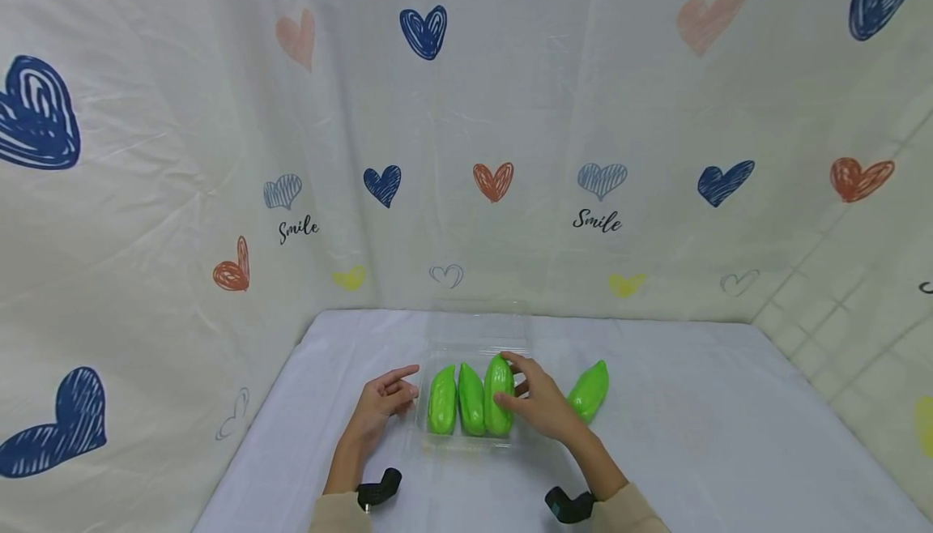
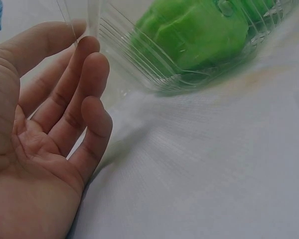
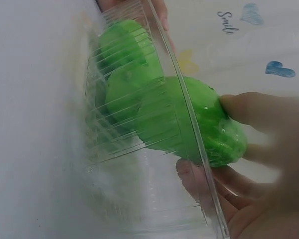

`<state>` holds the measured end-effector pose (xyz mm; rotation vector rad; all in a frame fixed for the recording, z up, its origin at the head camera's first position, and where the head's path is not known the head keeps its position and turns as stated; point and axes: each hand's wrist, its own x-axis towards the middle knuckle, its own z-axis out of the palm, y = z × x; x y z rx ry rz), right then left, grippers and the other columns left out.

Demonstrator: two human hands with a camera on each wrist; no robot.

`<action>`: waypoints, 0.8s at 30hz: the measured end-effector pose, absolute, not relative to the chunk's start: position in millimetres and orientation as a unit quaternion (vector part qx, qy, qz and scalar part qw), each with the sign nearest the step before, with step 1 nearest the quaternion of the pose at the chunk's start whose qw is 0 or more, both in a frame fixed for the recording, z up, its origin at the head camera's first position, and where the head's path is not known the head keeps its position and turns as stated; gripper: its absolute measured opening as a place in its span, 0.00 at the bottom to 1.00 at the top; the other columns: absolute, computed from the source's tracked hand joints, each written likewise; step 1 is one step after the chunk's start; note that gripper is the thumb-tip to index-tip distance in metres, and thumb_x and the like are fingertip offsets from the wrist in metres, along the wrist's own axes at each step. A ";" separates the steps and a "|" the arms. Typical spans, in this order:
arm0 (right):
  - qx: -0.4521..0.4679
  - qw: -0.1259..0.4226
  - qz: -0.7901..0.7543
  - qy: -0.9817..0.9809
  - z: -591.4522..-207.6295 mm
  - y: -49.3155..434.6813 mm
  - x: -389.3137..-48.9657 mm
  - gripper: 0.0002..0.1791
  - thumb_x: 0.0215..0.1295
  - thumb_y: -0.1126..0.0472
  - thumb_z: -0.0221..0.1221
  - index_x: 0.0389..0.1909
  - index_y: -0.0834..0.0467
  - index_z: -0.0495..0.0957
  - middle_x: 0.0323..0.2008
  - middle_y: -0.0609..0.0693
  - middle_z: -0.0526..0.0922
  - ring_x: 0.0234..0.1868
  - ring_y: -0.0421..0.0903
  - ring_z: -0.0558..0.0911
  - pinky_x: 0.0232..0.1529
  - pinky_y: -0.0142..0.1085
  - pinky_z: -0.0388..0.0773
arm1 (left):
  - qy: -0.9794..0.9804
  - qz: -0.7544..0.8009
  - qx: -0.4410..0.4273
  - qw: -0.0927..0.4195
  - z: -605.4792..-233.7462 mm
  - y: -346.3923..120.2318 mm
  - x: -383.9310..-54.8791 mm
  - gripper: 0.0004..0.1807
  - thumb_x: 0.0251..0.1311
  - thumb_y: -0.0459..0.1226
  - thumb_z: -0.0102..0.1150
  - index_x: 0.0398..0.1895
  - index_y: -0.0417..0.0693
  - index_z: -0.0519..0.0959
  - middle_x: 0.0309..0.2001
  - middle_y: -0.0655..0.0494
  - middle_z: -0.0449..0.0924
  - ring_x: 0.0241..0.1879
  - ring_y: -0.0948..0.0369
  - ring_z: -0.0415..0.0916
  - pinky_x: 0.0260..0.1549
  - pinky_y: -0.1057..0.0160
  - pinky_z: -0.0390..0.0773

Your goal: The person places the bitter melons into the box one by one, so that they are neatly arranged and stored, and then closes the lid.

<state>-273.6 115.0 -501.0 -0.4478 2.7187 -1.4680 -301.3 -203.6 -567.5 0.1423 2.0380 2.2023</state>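
Note:
My right hand [image 1: 538, 400] grips a glossy, bright green, gourd-shaped vegetable [image 1: 499, 395] over the right part of a clear plastic box [image 1: 466, 442]. In the right wrist view, thumb and fingers are on either side of this vegetable [image 3: 209, 124], which is partly above the rim and partly behind the clear wall. Two similar vegetables, one at the left [image 1: 442, 400] and one in the middle [image 1: 471, 400], lie side by side in the box. Beside its left wall is my left hand [image 1: 382, 403], fingers loosely bent, fingertips at the plastic edge; whether they touch is unclear.
Another green vegetable [image 1: 589, 391] lies on the white tablecloth [image 1: 685, 436], right of my right hand. The box's clear lid [image 1: 477, 329] stands open at the back. Behind the table hangs a white curtain [image 1: 539, 112] printed with hearts.

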 end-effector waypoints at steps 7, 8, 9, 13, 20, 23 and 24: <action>-0.150 0.025 -0.464 0.873 -501.2 114.2 -273.9 0.40 0.64 0.55 0.69 0.76 0.52 0.64 0.59 0.58 0.77 0.44 0.49 0.82 0.36 0.36 0.79 | 0.676 0.732 0.047 0.067 -565.1 -201.5 -299.8 0.33 0.61 0.37 0.71 0.69 0.40 0.74 0.30 0.63 0.84 0.28 0.65 0.78 0.29 0.68 0.73; -0.151 0.028 -0.462 0.874 -501.1 114.2 -274.1 0.40 0.64 0.55 0.69 0.76 0.52 0.64 0.60 0.59 0.77 0.44 0.49 0.82 0.36 0.36 0.79 | 0.676 0.732 0.046 0.067 -564.8 -201.3 -299.7 0.33 0.61 0.37 0.71 0.69 0.40 0.74 0.30 0.63 0.84 0.28 0.65 0.78 0.29 0.68 0.73; -0.152 0.029 -0.461 0.874 -500.5 113.9 -274.0 0.40 0.64 0.55 0.69 0.76 0.52 0.64 0.60 0.59 0.77 0.44 0.49 0.82 0.36 0.36 0.79 | 0.676 0.732 0.046 0.066 -564.5 -201.1 -299.5 0.32 0.61 0.36 0.71 0.69 0.40 0.74 0.30 0.63 0.84 0.28 0.65 0.78 0.29 0.68 0.73; -0.152 0.032 -0.450 0.879 -499.7 113.0 -275.1 0.41 0.64 0.54 0.69 0.75 0.54 0.64 0.60 0.60 0.77 0.44 0.49 0.82 0.36 0.37 0.80 | 0.679 0.730 0.046 0.064 -563.6 -200.9 -299.2 0.31 0.62 0.35 0.69 0.69 0.40 0.74 0.30 0.63 0.84 0.28 0.65 0.78 0.29 0.68 0.73; -0.145 0.033 -0.433 0.889 -498.9 109.9 -275.9 0.41 0.63 0.56 0.70 0.75 0.56 0.65 0.60 0.61 0.78 0.45 0.49 0.84 0.38 0.39 0.82 | 0.679 0.730 0.048 0.063 -564.1 -201.1 -298.9 0.32 0.61 0.37 0.71 0.69 0.41 0.74 0.30 0.63 0.84 0.28 0.65 0.78 0.30 0.67 0.73; -0.138 0.035 -0.426 0.893 -497.2 108.1 -275.0 0.41 0.63 0.55 0.70 0.75 0.54 0.65 0.60 0.60 0.78 0.46 0.49 0.84 0.39 0.41 0.82 | 0.679 0.730 0.048 0.063 -565.0 -201.5 -299.4 0.32 0.61 0.37 0.71 0.68 0.41 0.75 0.30 0.63 0.84 0.28 0.65 0.78 0.30 0.67 0.73; -0.139 0.035 -0.424 0.894 -496.8 107.5 -274.8 0.40 0.63 0.56 0.70 0.75 0.55 0.65 0.60 0.60 0.79 0.46 0.49 0.84 0.39 0.41 0.83 | 0.678 0.730 0.047 0.063 -565.2 -201.5 -299.3 0.32 0.60 0.37 0.71 0.68 0.41 0.75 0.30 0.63 0.84 0.28 0.65 0.78 0.30 0.67 0.73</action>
